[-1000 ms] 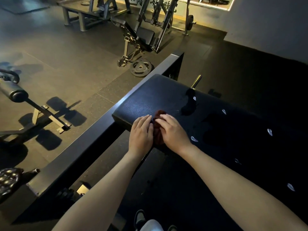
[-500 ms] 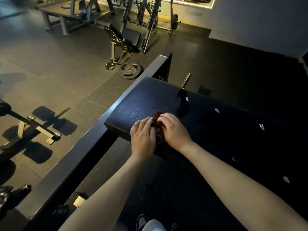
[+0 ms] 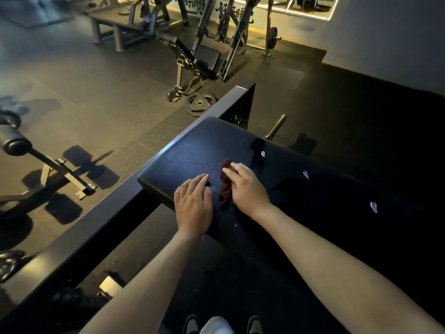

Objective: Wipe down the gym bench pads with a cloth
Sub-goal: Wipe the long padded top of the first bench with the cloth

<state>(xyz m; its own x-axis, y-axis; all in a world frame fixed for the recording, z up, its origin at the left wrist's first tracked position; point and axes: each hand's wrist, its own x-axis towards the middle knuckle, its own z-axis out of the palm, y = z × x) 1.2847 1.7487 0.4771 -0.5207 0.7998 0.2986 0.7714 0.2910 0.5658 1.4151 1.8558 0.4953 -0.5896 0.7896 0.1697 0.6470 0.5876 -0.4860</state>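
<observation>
The left hand (image 3: 193, 206) lies flat on the bench pad (image 3: 192, 150); just right of it the cloth (image 3: 225, 191) lies on the pad under the right hand (image 3: 248, 189). A frame beam (image 3: 96, 232) runs left of the left hand. Beyond both hands a weight plate (image 3: 199, 103) lies on the floor, an incline bench (image 3: 207, 59) behind it.

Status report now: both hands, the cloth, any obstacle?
Left hand flat on bench pad. Right hand presses dark red cloth onto pad. Metal peg past far edge, apart from cloth.
</observation>
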